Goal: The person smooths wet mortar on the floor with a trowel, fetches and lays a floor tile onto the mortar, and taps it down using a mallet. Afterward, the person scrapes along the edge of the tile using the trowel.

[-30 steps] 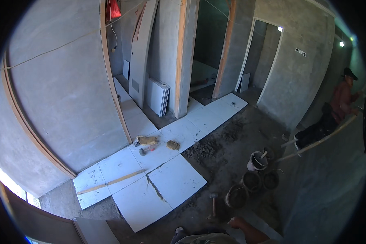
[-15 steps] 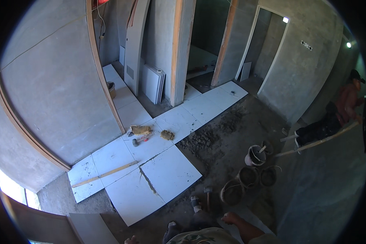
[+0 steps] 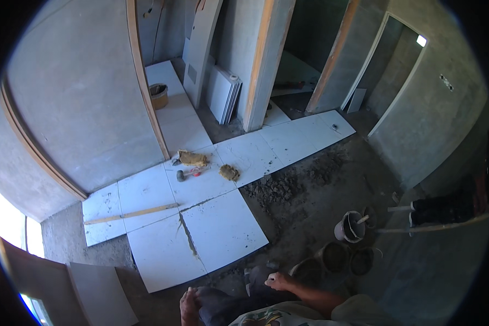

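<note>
My left hand (image 3: 188, 304) is beside my left knee, its fingers curled against the dark trouser leg (image 3: 217, 303). Over the other knee is my right hand (image 3: 278, 281), fingers bent in and closed. Whether either hand grips the cloth is too small to make out. Ahead of my knees lie white floor tiles (image 3: 225, 231), with a line of grey-brown mortar along one joint. On tiles farther off rest a dark-headed mallet (image 3: 181, 175), a yellowish sponge-like lump (image 3: 229, 173) and a longer yellowish piece (image 3: 193, 158). A wooden strip (image 3: 130, 215) lies across the left tiles.
Buckets stand to my right, including a pale one (image 3: 349, 227) with a handle sticking out and a dark one (image 3: 335, 257). Loose mortar (image 3: 280, 190) borders the tile row. Several tiles (image 3: 223, 95) lean against the wall. At far right, a person's legs (image 3: 443, 207) show beside wooden poles.
My view has turned and lowered, with my knees now bent up into it. Both hands have come forward to the knees. The hammer by my foot is now hidden.
</note>
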`<state>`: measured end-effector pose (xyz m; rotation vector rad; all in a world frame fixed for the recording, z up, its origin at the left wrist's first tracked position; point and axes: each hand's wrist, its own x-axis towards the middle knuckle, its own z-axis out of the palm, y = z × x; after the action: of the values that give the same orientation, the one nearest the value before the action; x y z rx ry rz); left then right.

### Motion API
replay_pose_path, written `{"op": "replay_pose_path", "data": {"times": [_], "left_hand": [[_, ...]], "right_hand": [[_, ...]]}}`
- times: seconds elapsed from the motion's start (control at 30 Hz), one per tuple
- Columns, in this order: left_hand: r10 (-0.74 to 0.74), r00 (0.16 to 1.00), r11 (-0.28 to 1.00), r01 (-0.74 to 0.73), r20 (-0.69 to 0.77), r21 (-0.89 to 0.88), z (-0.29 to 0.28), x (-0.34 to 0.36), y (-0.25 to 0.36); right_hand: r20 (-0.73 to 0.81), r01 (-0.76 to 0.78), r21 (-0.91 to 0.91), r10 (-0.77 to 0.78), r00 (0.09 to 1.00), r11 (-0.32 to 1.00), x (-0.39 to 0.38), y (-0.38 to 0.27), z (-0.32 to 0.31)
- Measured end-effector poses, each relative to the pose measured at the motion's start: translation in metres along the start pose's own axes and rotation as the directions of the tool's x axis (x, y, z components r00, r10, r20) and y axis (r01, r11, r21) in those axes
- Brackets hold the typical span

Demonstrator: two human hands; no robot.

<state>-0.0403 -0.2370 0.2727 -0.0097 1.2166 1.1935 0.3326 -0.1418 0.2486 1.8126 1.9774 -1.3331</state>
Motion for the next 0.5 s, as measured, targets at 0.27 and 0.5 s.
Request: {"op": "replay_pose_path", "data": {"times": [0.27,0.5], "left_hand": [[-0.002,0.994,0.994,0.014,-0.113,0.107,-0.035,0.136,-0.063],[-0.036,0.998,0.986,0.027,0.052,0.163,-0.083,0.293,-0.137]], "right_hand": [[-0.094,0.031,-0.102,-0.04,0.995,0.994,0.057,0.039,0.064],[0.291,-0.264,0.5,0.127,0.948,0.824,0.101,0.067,0.084]]}}
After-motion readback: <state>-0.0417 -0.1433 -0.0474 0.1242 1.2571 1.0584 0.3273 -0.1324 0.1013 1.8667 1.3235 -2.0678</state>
